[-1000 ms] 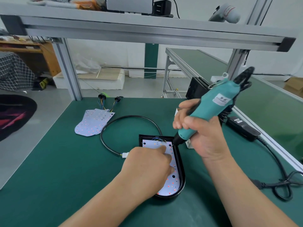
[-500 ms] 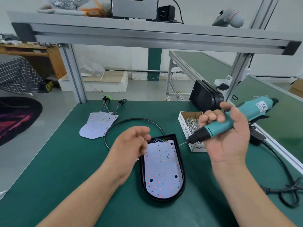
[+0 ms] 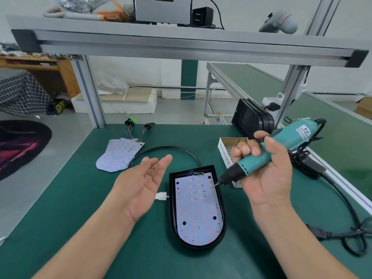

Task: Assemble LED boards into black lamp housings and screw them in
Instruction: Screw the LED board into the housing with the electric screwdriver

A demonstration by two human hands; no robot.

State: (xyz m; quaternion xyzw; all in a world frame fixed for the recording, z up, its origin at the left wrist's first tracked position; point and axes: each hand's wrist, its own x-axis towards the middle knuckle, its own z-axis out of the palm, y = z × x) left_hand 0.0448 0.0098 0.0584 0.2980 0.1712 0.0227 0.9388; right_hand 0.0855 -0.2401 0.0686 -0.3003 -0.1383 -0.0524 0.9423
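A black lamp housing (image 3: 172,206) lies on the green table with a white LED board (image 3: 198,208) seated inside it; coloured wires show at the board's top. My right hand (image 3: 267,174) grips a teal electric screwdriver (image 3: 269,154), held above the housing's right rim, its bit tip near the board's upper right edge. My left hand (image 3: 143,182) hovers palm-up to the left of the housing, fingers straight, with a small screw lying on them. A black cable (image 3: 161,149) loops from the housing's top to a white connector (image 3: 161,196).
A stack of spare LED boards (image 3: 118,154) with wire leads lies at the back left. An open cardboard box of screws (image 3: 226,150) stands right of the housing. More black housings (image 3: 251,119) lean at the back right. The screwdriver's power cord (image 3: 346,208) trails along the right edge.
Both hands lifted off the board. My right hand tilted the screwdriver from upright to nearly level. My left hand drew left and turned palm-up. The view shifted closer.
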